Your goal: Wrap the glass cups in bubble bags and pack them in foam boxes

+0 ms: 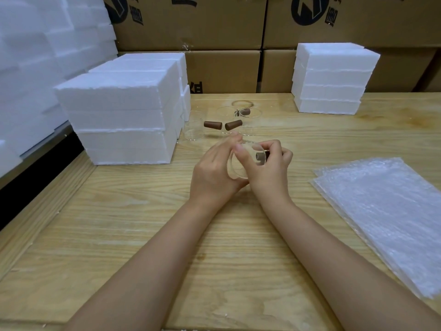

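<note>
1. The glass cup (247, 161) is held just above the middle of the bench (143, 235), tipped so its rim faces the camera; its brown handle (259, 156) points right.
2. The left hand (214, 173) curls round the cup's left wall, thumb and fingertips on the rim; the right hand (269, 168) grips the handle side with its fingers closed round it; both hands hold the same cup.
3. Judged from this, the step is picking up and turning a bare cup before bagging; no wrap is on it yet.
4. The next move likely calls for one hand to let go and draw a sheet from the bubble bags (381, 211), stacked along the bench's right edge, while the other keeps the cup steady; the bag mouth must be opened first.
5. The other cups (194, 126) stand unwrapped toward the far edge; the foam boxes (124, 120) are stacked at the far left corner, with a second stack (331, 80) at the far right.
6. The cartons (191, 25) behind carry a dark round logo and printed characters; the frame's edge and the stacks cut them off, so I cannot read them.
</note>
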`<action>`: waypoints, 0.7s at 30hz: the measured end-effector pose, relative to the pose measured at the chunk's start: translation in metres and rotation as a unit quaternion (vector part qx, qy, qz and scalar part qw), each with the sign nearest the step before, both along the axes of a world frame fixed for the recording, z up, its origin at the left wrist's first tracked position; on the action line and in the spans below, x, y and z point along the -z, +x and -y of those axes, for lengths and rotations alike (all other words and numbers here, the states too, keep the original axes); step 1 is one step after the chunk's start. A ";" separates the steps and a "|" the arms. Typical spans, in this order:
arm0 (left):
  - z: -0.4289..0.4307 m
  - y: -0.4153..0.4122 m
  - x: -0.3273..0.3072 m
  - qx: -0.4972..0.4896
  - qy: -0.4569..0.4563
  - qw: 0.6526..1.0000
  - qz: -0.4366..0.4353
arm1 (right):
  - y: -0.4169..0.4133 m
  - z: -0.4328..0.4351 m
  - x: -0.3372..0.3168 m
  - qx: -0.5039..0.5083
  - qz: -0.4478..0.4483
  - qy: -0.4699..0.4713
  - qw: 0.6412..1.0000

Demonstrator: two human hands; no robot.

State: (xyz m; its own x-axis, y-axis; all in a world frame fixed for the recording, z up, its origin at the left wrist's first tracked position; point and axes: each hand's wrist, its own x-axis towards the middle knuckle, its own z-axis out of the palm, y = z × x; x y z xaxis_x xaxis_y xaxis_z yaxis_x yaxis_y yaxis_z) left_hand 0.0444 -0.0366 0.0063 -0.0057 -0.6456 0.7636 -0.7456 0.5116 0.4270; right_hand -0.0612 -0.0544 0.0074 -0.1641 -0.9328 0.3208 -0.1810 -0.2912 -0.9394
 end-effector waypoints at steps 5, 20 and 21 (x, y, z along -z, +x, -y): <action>-0.001 0.002 -0.002 0.014 0.019 1.000 -0.008 | -0.001 0.002 -0.003 0.001 0.034 -0.006 0.999; 0.003 0.009 -0.001 -0.004 0.072 0.992 -0.103 | -0.015 -0.002 -0.007 -0.109 -0.086 -0.012 0.990; 0.003 0.008 -0.001 -0.007 0.067 0.993 -0.097 | -0.014 -0.003 -0.007 -0.099 -0.092 -0.012 0.991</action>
